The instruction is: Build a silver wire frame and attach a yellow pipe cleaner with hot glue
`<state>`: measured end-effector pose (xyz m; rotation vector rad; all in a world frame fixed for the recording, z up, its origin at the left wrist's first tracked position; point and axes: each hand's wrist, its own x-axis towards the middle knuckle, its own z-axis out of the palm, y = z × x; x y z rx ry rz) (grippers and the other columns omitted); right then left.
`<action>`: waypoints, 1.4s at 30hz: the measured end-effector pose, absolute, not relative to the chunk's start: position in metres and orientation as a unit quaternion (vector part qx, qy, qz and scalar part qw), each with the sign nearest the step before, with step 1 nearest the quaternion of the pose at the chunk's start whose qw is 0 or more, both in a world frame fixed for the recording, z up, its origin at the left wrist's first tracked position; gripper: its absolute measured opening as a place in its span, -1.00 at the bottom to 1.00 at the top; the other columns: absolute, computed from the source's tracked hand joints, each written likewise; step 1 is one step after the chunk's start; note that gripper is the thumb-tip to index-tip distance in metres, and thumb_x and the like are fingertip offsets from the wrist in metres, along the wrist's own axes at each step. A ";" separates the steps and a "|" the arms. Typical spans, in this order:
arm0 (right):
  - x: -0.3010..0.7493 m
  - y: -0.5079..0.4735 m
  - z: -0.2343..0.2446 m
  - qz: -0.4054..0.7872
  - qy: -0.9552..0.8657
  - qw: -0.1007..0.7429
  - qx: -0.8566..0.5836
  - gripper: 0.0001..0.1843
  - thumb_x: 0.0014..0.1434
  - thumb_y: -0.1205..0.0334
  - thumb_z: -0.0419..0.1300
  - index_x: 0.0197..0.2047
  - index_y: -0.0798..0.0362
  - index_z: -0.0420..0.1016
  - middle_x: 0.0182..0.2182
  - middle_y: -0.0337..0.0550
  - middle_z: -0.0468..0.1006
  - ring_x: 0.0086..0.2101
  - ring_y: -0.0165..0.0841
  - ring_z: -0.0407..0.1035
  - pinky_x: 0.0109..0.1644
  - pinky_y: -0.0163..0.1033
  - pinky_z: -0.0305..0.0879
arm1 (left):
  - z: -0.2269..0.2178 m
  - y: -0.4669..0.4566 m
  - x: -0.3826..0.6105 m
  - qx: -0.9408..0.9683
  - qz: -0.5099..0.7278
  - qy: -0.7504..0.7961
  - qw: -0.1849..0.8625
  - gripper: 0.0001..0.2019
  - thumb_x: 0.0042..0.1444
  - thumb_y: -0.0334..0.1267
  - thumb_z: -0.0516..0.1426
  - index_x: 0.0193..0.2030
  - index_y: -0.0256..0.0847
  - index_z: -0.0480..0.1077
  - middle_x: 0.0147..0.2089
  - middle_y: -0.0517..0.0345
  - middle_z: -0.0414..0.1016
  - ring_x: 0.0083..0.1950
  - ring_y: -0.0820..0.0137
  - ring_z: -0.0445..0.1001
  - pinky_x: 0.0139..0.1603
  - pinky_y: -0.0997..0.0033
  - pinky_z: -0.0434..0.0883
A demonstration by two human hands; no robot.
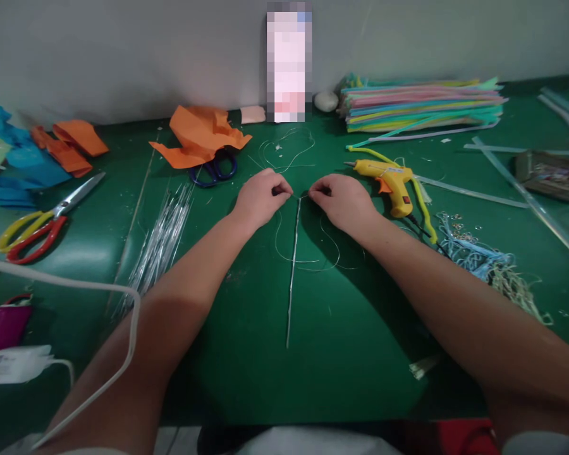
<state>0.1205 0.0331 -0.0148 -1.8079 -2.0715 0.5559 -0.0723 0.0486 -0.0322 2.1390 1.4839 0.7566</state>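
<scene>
My left hand and my right hand rest close together on the green table, both pinched shut. Between their fingertips they hold the top end of a thin silver wire stem, which runs straight back toward me. Fine wire loops curl out on both sides below the hands. A bundle of silver wires lies left of my left forearm.
A yellow glue gun lies right of my right hand, blue-handled scissors under orange paper behind the left. Yellow-and-red scissors and a white cable are at the left; stacked coloured paper strips at the back right.
</scene>
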 end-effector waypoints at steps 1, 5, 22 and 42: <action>0.121 0.033 -0.014 0.197 -0.728 0.167 -0.635 -0.80 0.22 0.27 0.15 -0.21 0.03 0.62 -0.24 -0.13 0.63 -0.29 -0.29 0.40 -0.27 -0.20 0.19 | -0.032 0.049 -0.072 0.771 0.271 0.534 0.214 -0.93 0.12 -0.40 0.25 -0.31 -0.16 0.57 -0.26 0.17 0.43 -0.30 0.44 0.39 -0.32 0.36 0.30; 0.121 0.033 -0.015 0.193 -0.725 0.162 -0.641 -0.79 0.22 0.26 0.15 -0.21 0.03 0.63 -0.25 -0.14 0.63 -0.31 -0.29 0.39 -0.29 -0.20 0.18 | -0.031 0.049 -0.073 0.773 0.266 0.536 0.212 -0.93 0.12 -0.40 0.25 -0.31 -0.16 0.57 -0.25 0.17 0.45 -0.28 0.44 0.40 -0.31 0.36 0.30; 0.122 0.031 -0.017 0.186 -0.726 0.174 -0.639 -0.82 0.21 0.26 0.16 -0.24 0.02 0.61 -0.25 -0.13 0.62 -0.31 -0.28 0.38 -0.30 -0.20 0.17 | -0.031 0.048 -0.072 0.774 0.264 0.536 0.209 -0.93 0.12 -0.40 0.25 -0.31 -0.16 0.57 -0.26 0.16 0.44 -0.29 0.42 0.40 -0.30 0.34 0.32; 0.119 0.028 -0.026 0.126 -0.743 0.202 -0.626 -0.81 0.23 0.24 0.14 -0.25 0.03 0.60 -0.21 -0.10 0.53 -0.29 -0.30 0.36 -0.31 -0.20 0.17 | -0.031 0.049 -0.071 0.773 0.263 0.540 0.205 -0.91 0.11 -0.40 0.24 -0.32 -0.14 0.56 -0.25 0.15 0.46 -0.30 0.43 0.39 -0.31 0.34 0.31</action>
